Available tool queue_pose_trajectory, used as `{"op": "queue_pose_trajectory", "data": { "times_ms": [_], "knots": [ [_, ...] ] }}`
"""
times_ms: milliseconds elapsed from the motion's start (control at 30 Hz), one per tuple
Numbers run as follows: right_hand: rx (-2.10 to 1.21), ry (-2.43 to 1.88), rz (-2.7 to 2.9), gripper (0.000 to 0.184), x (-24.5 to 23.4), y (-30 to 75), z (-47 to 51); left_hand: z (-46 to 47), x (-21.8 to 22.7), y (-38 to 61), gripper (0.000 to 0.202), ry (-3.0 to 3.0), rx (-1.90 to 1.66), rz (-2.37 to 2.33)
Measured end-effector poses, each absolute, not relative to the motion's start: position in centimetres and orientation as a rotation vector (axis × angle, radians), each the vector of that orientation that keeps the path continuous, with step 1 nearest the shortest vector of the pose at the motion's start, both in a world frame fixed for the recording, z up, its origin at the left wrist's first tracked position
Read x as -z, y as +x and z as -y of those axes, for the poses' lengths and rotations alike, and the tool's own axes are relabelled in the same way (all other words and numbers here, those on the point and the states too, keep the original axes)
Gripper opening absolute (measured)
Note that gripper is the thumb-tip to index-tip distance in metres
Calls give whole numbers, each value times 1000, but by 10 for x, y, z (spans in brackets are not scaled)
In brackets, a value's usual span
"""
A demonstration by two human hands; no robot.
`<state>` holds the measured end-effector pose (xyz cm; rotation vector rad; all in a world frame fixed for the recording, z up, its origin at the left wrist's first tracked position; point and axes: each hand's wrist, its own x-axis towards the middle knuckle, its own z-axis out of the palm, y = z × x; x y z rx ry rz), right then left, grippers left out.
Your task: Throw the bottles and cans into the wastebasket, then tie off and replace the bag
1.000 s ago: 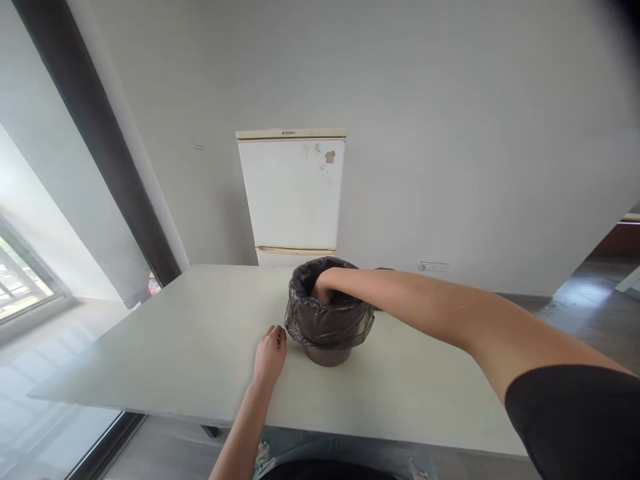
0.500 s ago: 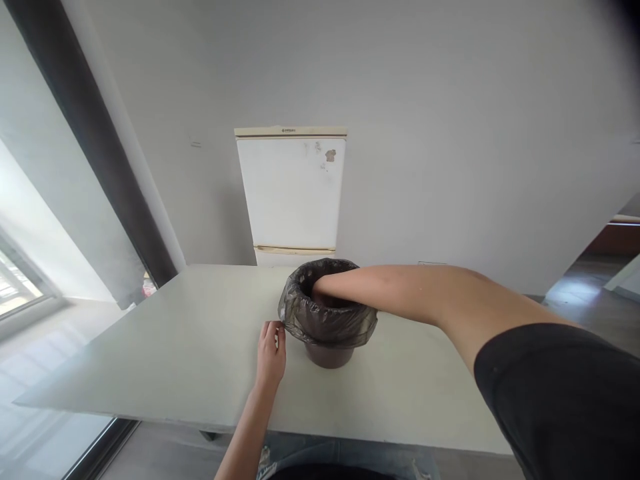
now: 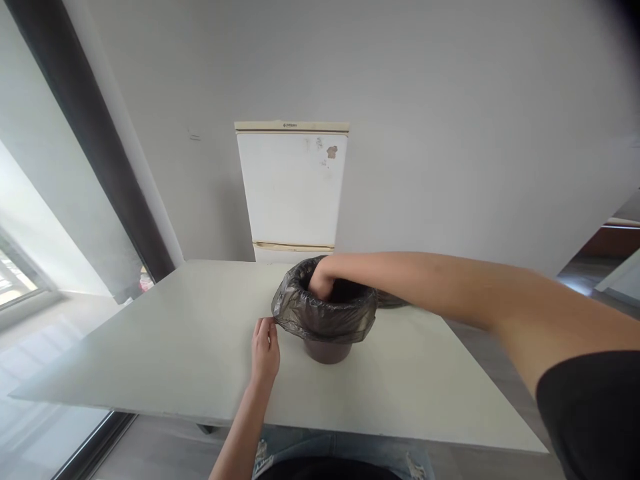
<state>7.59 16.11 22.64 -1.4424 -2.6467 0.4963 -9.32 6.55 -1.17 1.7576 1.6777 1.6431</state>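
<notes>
A brown trash can (image 3: 327,352) stands upright on the table, lined with a thin black garbage bag (image 3: 333,322) whose top is folded out over the rim. My left hand (image 3: 265,350) pinches the bag's edge at the lower left and pulls it slightly outward. Inside the mouth of the can is my right hand (image 3: 321,285), its wrist bent down over the opening. The fingers of that hand are hidden by the bag, so their shape does not show.
The pale table (image 3: 190,347) spreads around the can. Behind it stands a white fridge (image 3: 295,190) against the grey wall. More black plastic (image 3: 393,300) lies on the table to the can's right, partly behind my right forearm. A window is at far left.
My right hand has risen a little inside the can, so more of it shows. My left hand has drawn the bag's edge slightly outward to the left. The dark plastic at right has come into view.
</notes>
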Motion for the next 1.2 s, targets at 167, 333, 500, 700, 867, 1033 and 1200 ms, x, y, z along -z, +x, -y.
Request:
{"op": "queue_pose_trajectory", "data": {
  "times_ms": [167, 333, 500, 700, 867, 1033, 1200],
  "knots": [
    [-1065, -1446, 2932, 18, -280, 121, -149, -67, 17, -110, 27, 1499, -1812, -1689],
    [-476, -972, 2371, 31, -281, 187, -112, -61, 0, -101, 38, 1560, -1933, -1473],
    [-593, -869, 1918, 64, -208, 237, -108, -71, -30, -82, 72, 1858, -1724, -1186],
    [-950, -769, 1833, 138, -98, 250, -111, -106, -22, -82, 109, 1797, -1380, -1036],
    [-1059, -816, 1698, 135, -56, 236, -102, -111, -2, -74, 100, 1721, -1340, -1002],
    [-1094, -795, 1595, 144, -37, 237, -86, -98, -1, -86, 100, 1626, -1386, -911],
    [-1181, -908, 1600, 133, -4, 231, -71, -78, 11, -99, 113, 1645, -1181, -980]
  ]
}}
